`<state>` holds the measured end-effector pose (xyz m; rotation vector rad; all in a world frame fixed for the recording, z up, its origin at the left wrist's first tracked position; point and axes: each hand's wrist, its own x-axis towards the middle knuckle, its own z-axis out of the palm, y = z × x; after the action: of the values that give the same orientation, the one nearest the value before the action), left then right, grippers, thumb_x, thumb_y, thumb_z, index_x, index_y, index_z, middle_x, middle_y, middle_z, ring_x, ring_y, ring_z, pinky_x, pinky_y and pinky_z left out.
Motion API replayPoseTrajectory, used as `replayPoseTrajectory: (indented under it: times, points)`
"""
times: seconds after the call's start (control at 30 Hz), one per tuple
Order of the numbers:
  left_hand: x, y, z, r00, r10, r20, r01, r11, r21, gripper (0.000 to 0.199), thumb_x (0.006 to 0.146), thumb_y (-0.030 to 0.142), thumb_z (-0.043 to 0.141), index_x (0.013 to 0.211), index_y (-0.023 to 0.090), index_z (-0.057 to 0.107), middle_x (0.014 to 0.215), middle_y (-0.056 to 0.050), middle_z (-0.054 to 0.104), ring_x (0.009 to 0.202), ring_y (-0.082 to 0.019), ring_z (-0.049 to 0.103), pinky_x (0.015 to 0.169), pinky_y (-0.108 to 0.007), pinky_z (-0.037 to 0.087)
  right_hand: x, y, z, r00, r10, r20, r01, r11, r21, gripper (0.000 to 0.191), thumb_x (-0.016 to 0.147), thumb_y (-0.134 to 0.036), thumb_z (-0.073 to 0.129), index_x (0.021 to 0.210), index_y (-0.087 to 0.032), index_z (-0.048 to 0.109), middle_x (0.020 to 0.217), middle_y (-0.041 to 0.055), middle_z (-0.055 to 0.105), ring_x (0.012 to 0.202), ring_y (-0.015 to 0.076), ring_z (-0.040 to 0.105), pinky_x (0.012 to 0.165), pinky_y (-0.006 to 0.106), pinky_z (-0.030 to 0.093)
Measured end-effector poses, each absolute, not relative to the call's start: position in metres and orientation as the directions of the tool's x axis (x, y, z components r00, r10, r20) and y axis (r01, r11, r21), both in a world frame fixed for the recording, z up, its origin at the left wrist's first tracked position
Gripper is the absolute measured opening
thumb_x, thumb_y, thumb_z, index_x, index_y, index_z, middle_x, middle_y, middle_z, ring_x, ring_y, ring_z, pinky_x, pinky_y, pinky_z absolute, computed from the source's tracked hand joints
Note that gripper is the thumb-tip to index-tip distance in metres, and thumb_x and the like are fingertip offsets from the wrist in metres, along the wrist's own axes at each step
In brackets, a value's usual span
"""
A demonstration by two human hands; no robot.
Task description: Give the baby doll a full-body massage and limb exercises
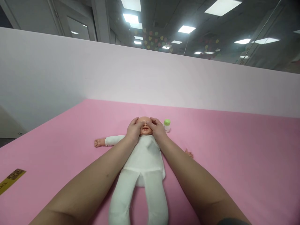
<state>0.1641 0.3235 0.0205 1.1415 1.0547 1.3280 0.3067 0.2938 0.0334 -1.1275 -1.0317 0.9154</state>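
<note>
Yellow label [12, 181] bears a code; grip of both hands [134, 129] [158, 128] cups the doll's head [145, 130].

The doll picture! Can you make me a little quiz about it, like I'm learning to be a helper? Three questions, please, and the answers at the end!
1. Pick one: which part of the doll do the left hand and the right hand touch?
A) its feet
B) its head
C) its belly

2. True or false: the jar near the right hand has a green lid.

3. Fill in the color: the doll lies on a ____ surface.

Key: 1: B. 2: True. 3: pink.
</note>
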Motion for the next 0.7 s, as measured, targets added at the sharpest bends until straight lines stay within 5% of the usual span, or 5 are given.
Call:
replayPoseTrajectory:
  times: [0.17,0.4,0.7]
  points:
    - [0.166,0.315,0.030,0.029,1.000,-0.008,-0.232,0.015,0.973,0.080,0.084,0.039,0.077,0.156,0.024,0.047,0.145,-0.015,0.065,0.122,-0.031,0.071,0.100,-0.042,0.061,0.305,0.298,0.033,0.324,0.933,0.160,-0.012,0.173,-0.985,0.055,0.072,-0.044,0.088,0.121,-0.025,0.071,0.127,0.0071,0.074,0.125,0.0299,0.066,0.104,0.041,0.057]
    - [0.169,0.318,0.031,-0.022,1.000,-0.019,-0.209,0.014,0.978,0.064,0.089,0.038,0.070,0.150,0.025,0.057,0.145,-0.012,0.066,0.128,-0.028,0.068,0.107,-0.042,0.056,0.304,0.306,0.027,0.387,0.921,0.053,-0.166,0.126,-0.978,0.037,0.080,-0.048,0.077,0.106,-0.023,0.069,0.110,0.0063,0.077,0.107,0.0272,0.073,0.095,0.040,0.061]
    - [0.165,0.326,0.022,-0.031,0.999,-0.026,-0.322,0.015,0.947,0.054,0.090,0.031,0.062,0.144,0.024,0.063,0.144,-0.009,0.068,0.124,-0.027,0.070,0.105,-0.040,0.059,0.307,0.301,0.024,0.277,0.961,-0.010,-0.367,0.097,-0.925,0.041,0.077,-0.028,0.073,0.118,-0.025,0.068,0.117,0.0064,0.077,0.106,0.0270,0.075,0.092,0.042,0.064]
